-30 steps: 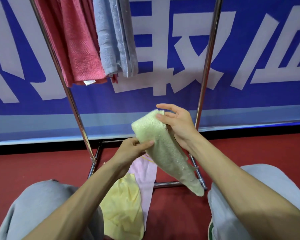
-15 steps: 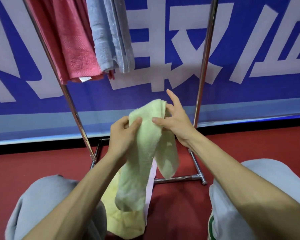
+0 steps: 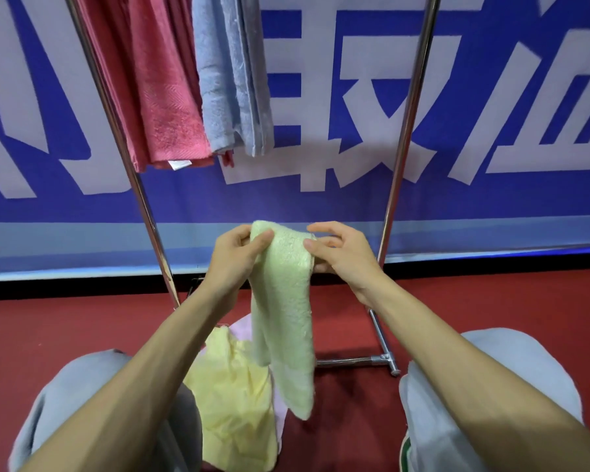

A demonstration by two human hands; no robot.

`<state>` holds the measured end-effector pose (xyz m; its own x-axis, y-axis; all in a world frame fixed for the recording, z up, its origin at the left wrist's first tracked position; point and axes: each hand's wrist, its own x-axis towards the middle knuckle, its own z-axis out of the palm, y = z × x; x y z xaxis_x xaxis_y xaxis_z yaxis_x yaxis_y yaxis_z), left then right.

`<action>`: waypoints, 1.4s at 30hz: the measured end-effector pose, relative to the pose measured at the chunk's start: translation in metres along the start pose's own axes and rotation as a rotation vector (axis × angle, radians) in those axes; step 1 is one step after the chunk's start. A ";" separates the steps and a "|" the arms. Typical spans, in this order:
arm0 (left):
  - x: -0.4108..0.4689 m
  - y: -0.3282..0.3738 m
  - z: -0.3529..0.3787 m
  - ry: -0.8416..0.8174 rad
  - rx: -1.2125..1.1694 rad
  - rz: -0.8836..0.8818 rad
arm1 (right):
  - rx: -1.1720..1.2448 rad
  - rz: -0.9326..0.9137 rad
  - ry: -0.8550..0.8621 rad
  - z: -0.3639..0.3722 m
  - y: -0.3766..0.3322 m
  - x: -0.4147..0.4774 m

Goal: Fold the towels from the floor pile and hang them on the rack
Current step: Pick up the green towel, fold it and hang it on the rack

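Towel [image 3: 283, 301] hangs long-ways down from both hands, left hand [image 3: 234, 258] and right hand [image 3: 341, 257] pinching its top, rack [image 3: 402, 131] bar high above.

Green towel [image 3: 283, 294] now vert., prev. diagonal

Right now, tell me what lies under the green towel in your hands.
Below the green towel, a yellow towel and a pale pink towel lie on the red floor. The hanging cloth covers part of the pink one, so its full extent is hidden.
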<state>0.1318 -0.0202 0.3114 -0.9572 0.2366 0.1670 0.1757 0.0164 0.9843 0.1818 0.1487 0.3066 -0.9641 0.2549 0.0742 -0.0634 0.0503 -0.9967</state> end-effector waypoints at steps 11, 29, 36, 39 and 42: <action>0.033 0.088 -0.001 -0.334 0.255 0.086 | -0.136 -0.107 -0.191 -0.005 -0.076 0.026; 0.074 0.258 -0.005 -0.423 0.204 0.199 | 0.046 -0.231 -0.521 -0.045 -0.263 0.041; 0.085 0.241 -0.007 -0.505 0.168 0.202 | 0.170 -0.293 -0.392 -0.052 -0.300 0.047; 0.091 0.253 -0.006 -0.541 0.118 0.277 | 0.184 -0.293 -0.343 -0.053 -0.308 0.048; 0.101 0.260 -0.007 -0.567 0.049 0.306 | 0.259 -0.278 -0.313 -0.051 -0.314 0.054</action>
<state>0.0791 0.0016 0.5850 -0.5947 0.7137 0.3700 0.4441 -0.0920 0.8912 0.1628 0.1961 0.6256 -0.9301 -0.0384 0.3653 -0.3535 -0.1762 -0.9187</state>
